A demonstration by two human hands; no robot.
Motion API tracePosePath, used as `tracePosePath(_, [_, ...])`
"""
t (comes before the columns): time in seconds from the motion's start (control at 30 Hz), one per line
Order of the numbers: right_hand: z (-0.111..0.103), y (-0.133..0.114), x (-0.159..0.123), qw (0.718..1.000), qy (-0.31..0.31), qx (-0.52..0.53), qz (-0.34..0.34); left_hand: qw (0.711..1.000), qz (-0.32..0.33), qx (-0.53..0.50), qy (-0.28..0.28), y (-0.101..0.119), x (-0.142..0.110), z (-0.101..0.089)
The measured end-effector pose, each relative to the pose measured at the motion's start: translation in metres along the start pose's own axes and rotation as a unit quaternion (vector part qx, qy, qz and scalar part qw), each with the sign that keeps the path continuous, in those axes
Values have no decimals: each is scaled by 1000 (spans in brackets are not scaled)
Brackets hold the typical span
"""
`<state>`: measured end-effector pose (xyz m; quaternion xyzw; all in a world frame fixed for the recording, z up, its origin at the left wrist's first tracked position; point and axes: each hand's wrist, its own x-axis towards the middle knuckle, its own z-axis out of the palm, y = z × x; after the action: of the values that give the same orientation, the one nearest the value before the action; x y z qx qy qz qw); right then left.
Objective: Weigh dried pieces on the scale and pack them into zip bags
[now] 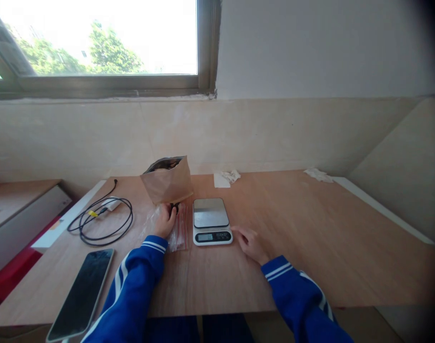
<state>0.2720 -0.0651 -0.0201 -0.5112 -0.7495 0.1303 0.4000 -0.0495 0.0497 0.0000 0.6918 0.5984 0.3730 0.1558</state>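
My left hand (164,222) is closed round a small black object (174,206) that the fingers partly cover; its kind I cannot make out. Under and beside that hand lie clear plastic zip bags (180,233) with red strips. Just behind stands an open brown paper bag (168,183) with dark contents inside. A white digital kitchen scale (211,221) with a bare metal plate sits to the right of the bags. My right hand (250,244) rests on the table with fingers stretched toward the scale's front right corner, and holds nothing visible. Whether it touches the scale is unclear.
A coiled black cable (101,221) with a white adapter (111,204) lies at the left. In front of it is a phone (82,290) near the table edge. White paper (222,180) and crumpled tissue (318,175) lie along the back by the wall.
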Motion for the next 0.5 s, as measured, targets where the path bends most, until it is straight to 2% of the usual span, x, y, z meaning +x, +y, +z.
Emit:
tracePosePath(0.13, [2, 0, 0, 1000, -10, -9, 3, 1000, 17, 23, 10, 4, -2, -2])
tracePosePath(0.23, [4, 3, 0, 1000, 5, -7, 12, 998, 14, 51, 35, 7, -7, -3])
tracePosePath(0.37, [11, 9, 1, 997, 58, -19, 54, 991, 67, 38, 113, 9, -14, -5])
tracePosePath(0.5, [17, 16, 3, 993, 81, -34, 76, 969, 132, 21, 206, 5, -17, -5])
